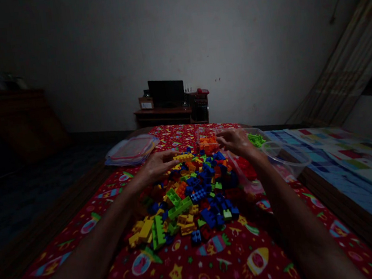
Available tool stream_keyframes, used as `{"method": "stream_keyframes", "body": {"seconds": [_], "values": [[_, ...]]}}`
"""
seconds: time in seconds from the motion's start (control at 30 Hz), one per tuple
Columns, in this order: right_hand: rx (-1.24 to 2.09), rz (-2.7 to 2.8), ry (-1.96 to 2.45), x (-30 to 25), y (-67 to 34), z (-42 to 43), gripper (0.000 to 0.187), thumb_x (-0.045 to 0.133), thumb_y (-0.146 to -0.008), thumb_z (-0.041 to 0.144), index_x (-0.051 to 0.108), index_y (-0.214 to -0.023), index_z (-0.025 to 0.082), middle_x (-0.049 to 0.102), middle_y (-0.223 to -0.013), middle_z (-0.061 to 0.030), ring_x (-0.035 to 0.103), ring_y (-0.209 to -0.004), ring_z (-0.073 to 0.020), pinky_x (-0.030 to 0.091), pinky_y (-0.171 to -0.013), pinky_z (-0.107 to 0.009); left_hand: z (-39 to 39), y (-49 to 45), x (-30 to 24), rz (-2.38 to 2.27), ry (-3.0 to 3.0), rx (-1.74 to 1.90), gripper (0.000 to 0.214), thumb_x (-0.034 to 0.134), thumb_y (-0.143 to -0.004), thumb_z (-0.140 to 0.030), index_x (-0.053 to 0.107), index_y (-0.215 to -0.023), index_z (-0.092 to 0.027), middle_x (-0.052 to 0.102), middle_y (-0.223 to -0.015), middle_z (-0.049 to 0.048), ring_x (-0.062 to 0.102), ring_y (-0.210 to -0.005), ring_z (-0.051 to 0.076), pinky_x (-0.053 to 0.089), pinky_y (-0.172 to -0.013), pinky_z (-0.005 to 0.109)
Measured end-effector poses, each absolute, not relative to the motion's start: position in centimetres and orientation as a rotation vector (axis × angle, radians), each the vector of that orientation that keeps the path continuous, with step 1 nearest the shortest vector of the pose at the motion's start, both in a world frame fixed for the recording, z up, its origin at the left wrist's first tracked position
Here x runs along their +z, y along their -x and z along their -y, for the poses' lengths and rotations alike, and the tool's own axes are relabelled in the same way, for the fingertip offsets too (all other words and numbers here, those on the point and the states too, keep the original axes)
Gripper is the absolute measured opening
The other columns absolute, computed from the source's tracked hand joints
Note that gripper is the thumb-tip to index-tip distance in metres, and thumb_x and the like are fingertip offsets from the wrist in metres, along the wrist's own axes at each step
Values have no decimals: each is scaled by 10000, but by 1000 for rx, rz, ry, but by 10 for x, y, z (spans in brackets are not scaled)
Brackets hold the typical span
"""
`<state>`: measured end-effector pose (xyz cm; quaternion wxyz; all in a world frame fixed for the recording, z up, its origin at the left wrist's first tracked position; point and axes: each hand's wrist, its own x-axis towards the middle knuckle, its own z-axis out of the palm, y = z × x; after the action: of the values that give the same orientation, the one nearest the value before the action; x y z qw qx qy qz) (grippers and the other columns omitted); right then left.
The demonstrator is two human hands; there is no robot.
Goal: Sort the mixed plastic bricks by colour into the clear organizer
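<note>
A heap of small plastic building blocks [193, 197] in blue, green, yellow, orange and red lies on a red patterned cloth [221, 262]. My left hand [157, 165] rests at the far left of the heap, fingers curled on a yellow block [183, 157]. My right hand [237, 141] reaches over the far side, fingers bent near a clear tub of orange blocks [208, 145]; what it holds is not clear. Clear tubs with green blocks [256, 139] and red blocks [245, 168] stand beside that wrist.
A stack of clear lids [132, 149] lies at the far left of the cloth. An empty clear tub [286, 156] sits at the right edge. A chequered mat [344, 160] lies to the right. A low wooden desk with a dark screen [167, 94] stands at the wall.
</note>
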<state>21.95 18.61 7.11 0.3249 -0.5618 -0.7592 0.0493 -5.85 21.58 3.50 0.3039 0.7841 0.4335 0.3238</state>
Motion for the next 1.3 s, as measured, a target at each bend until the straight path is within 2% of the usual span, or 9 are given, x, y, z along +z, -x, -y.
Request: {"method": "stream_keyframes", "body": {"seconds": [0.2, 0.3, 0.47, 0.6, 0.73, 0.87, 1.0, 1.13, 1.3], "values": [[307, 2352, 1278, 66, -182, -173, 211, 513, -851, 253, 662, -770, 128, 572, -624, -1, 453, -545, -82, 277, -517, -217, -201, 43, 42, -1025, -1972, 904, 498, 713, -599, -469, 701, -988, -158, 722, -947, 50, 656, -886, 250, 526, -755, 326], [399, 2384, 1224, 67, -179, -172, 248, 482, -861, 270, 664, -790, 118, 550, -612, 13, 423, -540, -69, 248, -521, -216, -199, 41, 41, -1019, -1969, 938, 452, 702, -620, -430, 698, -984, -161, 723, -921, 43, 659, -863, 238, 527, -765, 332], [411, 2388, 1261, 71, -175, -168, 267, 522, -843, 344, 669, -834, 121, 552, -628, 10, 419, -550, -68, 234, -520, -224, -197, 39, 39, -993, -2052, 915, 481, 665, -658, -496, 690, -1002, -161, 719, -937, 58, 656, -875, 240, 526, -764, 333], [251, 2306, 1397, 76, -184, -169, 257, 524, -827, 311, 629, -680, 128, 518, -562, 18, 383, -503, -65, 220, -501, -232, -202, 51, 45, -1084, -2203, 888, 539, 607, -695, -569, 680, -1061, -180, 710, -1019, 74, 653, -924, 253, 520, -813, 353], [156, 2003, 1613, 76, -220, -183, 329, 512, -839, 347, 625, -616, 133, 577, -552, -21, 468, -486, -90, 283, -495, -225, -216, 83, 54, -1235, -2285, 817, 575, 566, -706, -632, 696, -1046, -187, 704, -1057, 92, 649, -951, 275, 516, -840, 357], [133, 1643, 1749, 62, -255, -201, 330, 516, -853, 395, 651, -741, 116, 647, -628, -78, 567, -513, -131, 365, -493, -221, -225, 107, 57, -1383, -2292, 727, 571, 532, -727, -622, 705, -1023, -166, 696, -1085, 108, 643, -963, 284, 504, -852, 337], [133, 1695, 1782, 53, -262, -206, 347, 469, -880, 366, 634, -701, 119, 658, -616, -102, 609, -533, -163, 411, -516, -235, -227, 110, 53, -1453, -2323, 667, 598, 460, -788, -586, 678, -1082, -114, 688, -1094, 106, 635, -979, 289, 474, -893, 352], [77, 1871, 1643, 63, -243, -199, 342, 443, -881, 319, 653, -682, 136, 680, -655, -90, 624, -599, -159, 421, -565, -228, -220, 115, 44, -1476, -2359, 622, 788, 365, -734, -754, 648, -1139, -141, 631, -1221, 133, 569, -1120, 320, 437, -969, 371], [49, 2124, 1428, 73, -190, -173, 219, 483, -841, 176, 695, -813, 128, 681, -715, -68, 580, -619, -128, 354, -559, -218, -179, 160, 14, -1443, -2381, 365, 922, 350, -726, -792, 372, -1423, -189, 419, -1449, 108, 402, -1309, 320, 357, -1055, 396]]}}
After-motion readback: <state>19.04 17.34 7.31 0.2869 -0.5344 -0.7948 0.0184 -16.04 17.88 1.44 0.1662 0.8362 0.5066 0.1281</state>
